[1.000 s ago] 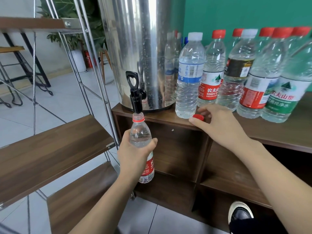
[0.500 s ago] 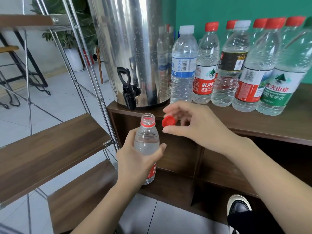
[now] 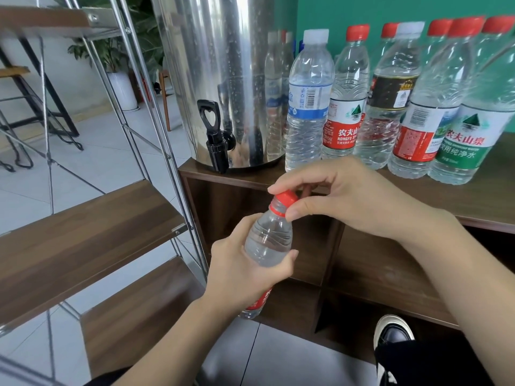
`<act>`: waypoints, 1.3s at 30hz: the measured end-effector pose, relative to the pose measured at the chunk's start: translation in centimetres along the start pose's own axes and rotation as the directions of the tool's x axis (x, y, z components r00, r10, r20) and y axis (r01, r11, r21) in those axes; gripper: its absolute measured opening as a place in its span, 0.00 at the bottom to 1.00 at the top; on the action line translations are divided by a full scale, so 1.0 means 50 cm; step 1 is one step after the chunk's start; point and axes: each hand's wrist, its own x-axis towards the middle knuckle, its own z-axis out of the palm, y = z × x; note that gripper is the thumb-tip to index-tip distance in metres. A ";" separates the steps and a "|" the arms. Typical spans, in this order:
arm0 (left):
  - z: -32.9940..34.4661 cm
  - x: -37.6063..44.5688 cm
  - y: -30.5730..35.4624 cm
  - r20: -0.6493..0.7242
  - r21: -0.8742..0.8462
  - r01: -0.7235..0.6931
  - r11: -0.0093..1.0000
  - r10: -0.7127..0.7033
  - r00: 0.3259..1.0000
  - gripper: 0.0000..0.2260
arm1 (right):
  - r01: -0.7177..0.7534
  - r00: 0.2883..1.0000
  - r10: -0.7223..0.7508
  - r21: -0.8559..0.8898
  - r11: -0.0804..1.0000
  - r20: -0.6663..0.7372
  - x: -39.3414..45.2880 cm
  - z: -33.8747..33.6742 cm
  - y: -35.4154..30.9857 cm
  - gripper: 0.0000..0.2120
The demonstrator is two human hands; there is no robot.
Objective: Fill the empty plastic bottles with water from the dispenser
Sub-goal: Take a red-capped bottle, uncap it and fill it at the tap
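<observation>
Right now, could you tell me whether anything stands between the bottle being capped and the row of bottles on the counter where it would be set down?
Nothing visible does. The left hand holds the bottle below the counter edge, the right hand pinching its red cap. Only the right hand hangs over the bare counter in front of the row of bottles.

bottles (image 3: 345, 107) stand right of dispenser (image 3: 223, 79) on cabinet (image 3: 473, 196).

one steel dispenser (image 3: 223, 79), one held bottle (image 3: 269, 240), seven capped bottles (image 3: 309, 107) standing at two o'clock, two hands (image 3: 245, 277).
</observation>
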 end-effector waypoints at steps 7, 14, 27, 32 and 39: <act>0.004 0.003 -0.009 0.088 0.049 -0.065 0.997 0.061 0.994 0.25 | -0.045 0.995 0.066 -0.252 0.967 0.076 -0.002 -0.017 -0.014 0.19; -0.005 0.016 -0.024 0.169 0.017 -0.031 0.999 0.028 0.985 0.27 | -0.048 0.995 0.069 -0.253 0.966 0.075 -0.005 -0.018 0.000 0.14; -0.007 0.027 -0.029 0.264 -0.018 0.006 1.000 -0.001 0.965 0.25 | -0.046 0.985 0.089 -0.267 0.963 0.150 -0.016 -0.033 0.024 0.19; -0.008 0.032 -0.029 0.298 0.001 0.014 1.000 -0.014 0.954 0.25 | 0.016 0.987 0.043 -0.361 0.933 0.154 -0.016 -0.029 0.035 0.15; 0.009 0.021 -0.018 0.260 0.027 -0.038 0.999 0.030 0.965 0.26 | -0.004 0.989 0.084 -0.547 0.837 0.122 -0.031 -0.021 0.025 0.22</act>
